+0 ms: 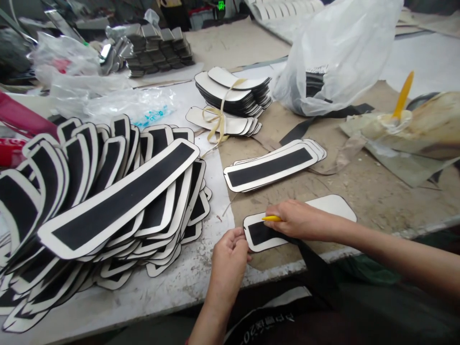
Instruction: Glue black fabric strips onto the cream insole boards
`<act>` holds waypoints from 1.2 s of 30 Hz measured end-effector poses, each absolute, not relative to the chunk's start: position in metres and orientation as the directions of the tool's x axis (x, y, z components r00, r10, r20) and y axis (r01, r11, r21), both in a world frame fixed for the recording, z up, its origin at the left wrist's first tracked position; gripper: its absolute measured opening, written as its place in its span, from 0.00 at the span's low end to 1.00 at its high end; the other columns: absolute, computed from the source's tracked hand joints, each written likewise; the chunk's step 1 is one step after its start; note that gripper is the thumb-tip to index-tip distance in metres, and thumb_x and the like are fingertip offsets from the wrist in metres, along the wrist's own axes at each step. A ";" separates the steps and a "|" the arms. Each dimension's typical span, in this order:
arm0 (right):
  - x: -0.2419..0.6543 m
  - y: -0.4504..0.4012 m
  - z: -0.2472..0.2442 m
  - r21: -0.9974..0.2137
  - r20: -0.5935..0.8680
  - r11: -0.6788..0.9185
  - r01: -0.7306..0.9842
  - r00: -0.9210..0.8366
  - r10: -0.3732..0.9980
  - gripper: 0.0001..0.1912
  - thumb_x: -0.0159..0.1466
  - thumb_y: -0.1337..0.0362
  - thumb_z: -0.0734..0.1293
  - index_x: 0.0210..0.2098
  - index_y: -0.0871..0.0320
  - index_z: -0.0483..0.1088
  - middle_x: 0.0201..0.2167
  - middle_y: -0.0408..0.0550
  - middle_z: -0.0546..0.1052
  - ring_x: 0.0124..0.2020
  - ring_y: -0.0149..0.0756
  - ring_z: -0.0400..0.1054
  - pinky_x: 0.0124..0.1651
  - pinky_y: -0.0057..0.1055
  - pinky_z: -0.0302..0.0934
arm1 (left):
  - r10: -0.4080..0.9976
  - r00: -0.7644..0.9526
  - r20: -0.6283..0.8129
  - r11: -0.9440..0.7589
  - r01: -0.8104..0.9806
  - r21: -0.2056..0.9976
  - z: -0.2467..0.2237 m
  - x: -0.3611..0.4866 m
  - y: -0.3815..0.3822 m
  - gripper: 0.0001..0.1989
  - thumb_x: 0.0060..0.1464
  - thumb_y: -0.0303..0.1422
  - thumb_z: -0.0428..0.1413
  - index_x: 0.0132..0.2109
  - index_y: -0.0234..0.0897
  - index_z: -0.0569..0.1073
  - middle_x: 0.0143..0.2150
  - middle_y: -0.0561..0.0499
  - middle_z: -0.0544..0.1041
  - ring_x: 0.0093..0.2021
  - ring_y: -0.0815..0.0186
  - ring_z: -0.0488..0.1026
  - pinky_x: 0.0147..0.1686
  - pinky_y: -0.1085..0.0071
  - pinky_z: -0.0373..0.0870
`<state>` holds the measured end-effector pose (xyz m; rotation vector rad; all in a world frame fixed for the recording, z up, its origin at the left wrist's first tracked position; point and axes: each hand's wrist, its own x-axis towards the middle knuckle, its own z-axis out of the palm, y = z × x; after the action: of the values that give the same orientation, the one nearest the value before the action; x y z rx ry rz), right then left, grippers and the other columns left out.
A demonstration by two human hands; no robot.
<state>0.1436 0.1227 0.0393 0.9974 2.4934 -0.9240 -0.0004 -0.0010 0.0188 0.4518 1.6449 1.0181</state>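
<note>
While gripping a yellow tool in a closed right hand, tip over the black band on a white strip, also touching the strip's left end with the bent fingers of the left hand; cannot tell whether pinching it. As for that strip, lying on a brown sheet near the edge of the table, covered across the middle by the right hand. Trailing from under that hand over the edge: black tape. Crowding the left side, close to the left hand, a large heap of black-and-white strips. Just beyond the strip, a small stack of similar strips; farther off, white pieces tied with cream ribbon. To the far right, a plastic bag blocking part of the table behind; nearer, a slanting yellow handle. To the far left, crumpled plastic and grey stacks.
</note>
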 end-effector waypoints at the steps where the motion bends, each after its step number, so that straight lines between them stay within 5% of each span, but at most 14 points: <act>1: 0.144 0.123 0.038 -0.452 -0.482 0.557 0.697 -0.716 0.506 0.16 0.64 0.57 0.57 0.33 0.57 0.73 0.28 0.52 0.78 0.31 0.41 0.71 0.31 0.29 0.53 | 0.728 -0.333 -0.599 0.564 -0.204 0.800 0.019 0.000 0.000 0.13 0.44 0.31 0.54 0.37 0.30 0.75 0.25 0.50 0.76 0.23 0.70 0.67 0.23 0.76 0.65; 8: 0.142 0.121 0.035 -0.419 -0.472 0.591 0.689 -0.721 0.507 0.18 0.65 0.56 0.56 0.34 0.57 0.73 0.29 0.53 0.78 0.33 0.42 0.71 0.30 0.30 0.51 | 0.705 -0.389 -0.593 0.564 -0.198 0.801 0.012 0.007 0.008 0.12 0.41 0.38 0.59 0.29 0.32 0.73 0.21 0.52 0.73 0.18 0.71 0.65 0.18 0.75 0.63; 16: 0.187 0.127 0.051 -0.453 -0.552 0.516 0.728 -0.683 0.479 0.13 0.60 0.57 0.61 0.32 0.58 0.73 0.27 0.48 0.76 0.27 0.36 0.68 0.26 0.27 0.50 | 0.743 -0.403 -0.534 0.515 -0.166 0.841 0.002 0.006 0.002 0.12 0.43 0.40 0.58 0.28 0.35 0.70 0.23 0.52 0.72 0.25 0.67 0.68 0.20 0.74 0.67; 19: 0.237 0.133 0.058 -0.465 -0.572 0.367 0.806 -0.590 0.570 0.13 0.60 0.57 0.61 0.27 0.58 0.70 0.24 0.45 0.74 0.25 0.34 0.66 0.27 0.26 0.52 | 0.760 -0.367 -0.536 0.504 -0.187 0.843 0.002 0.002 -0.001 0.13 0.43 0.41 0.59 0.28 0.36 0.69 0.25 0.53 0.73 0.27 0.66 0.69 0.23 0.73 0.69; 23: 0.279 0.134 0.058 -0.456 -0.498 0.236 0.858 -0.466 0.732 0.14 0.62 0.56 0.59 0.33 0.59 0.70 0.29 0.46 0.76 0.30 0.37 0.69 0.32 0.27 0.56 | 0.752 -0.362 -0.550 0.505 -0.220 0.835 0.001 0.000 -0.002 0.14 0.42 0.41 0.61 0.30 0.35 0.70 0.28 0.52 0.76 0.28 0.66 0.70 0.24 0.72 0.69; 31: 0.263 0.132 0.046 -0.128 -0.440 0.219 0.967 -0.254 0.861 0.16 0.63 0.56 0.58 0.37 0.59 0.72 0.34 0.54 0.78 0.37 0.44 0.72 0.34 0.30 0.56 | 0.699 -0.400 -0.593 0.532 -0.262 0.805 -0.003 -0.002 -0.003 0.19 0.33 0.41 0.66 0.32 0.33 0.75 0.27 0.52 0.77 0.29 0.65 0.72 0.26 0.73 0.70; 36: 0.259 0.135 0.044 -0.081 -0.447 0.207 0.975 -0.221 0.867 0.18 0.62 0.54 0.59 0.39 0.60 0.73 0.35 0.58 0.78 0.39 0.47 0.72 0.35 0.32 0.57 | 0.655 -0.418 -0.630 0.552 -0.305 0.776 0.000 0.002 -0.003 0.18 0.31 0.39 0.67 0.30 0.33 0.75 0.24 0.53 0.77 0.27 0.66 0.71 0.26 0.73 0.70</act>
<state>0.2595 0.1354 0.0441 1.7337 2.1820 -0.5029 0.0015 -0.0026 0.0005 0.2960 1.6923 1.0922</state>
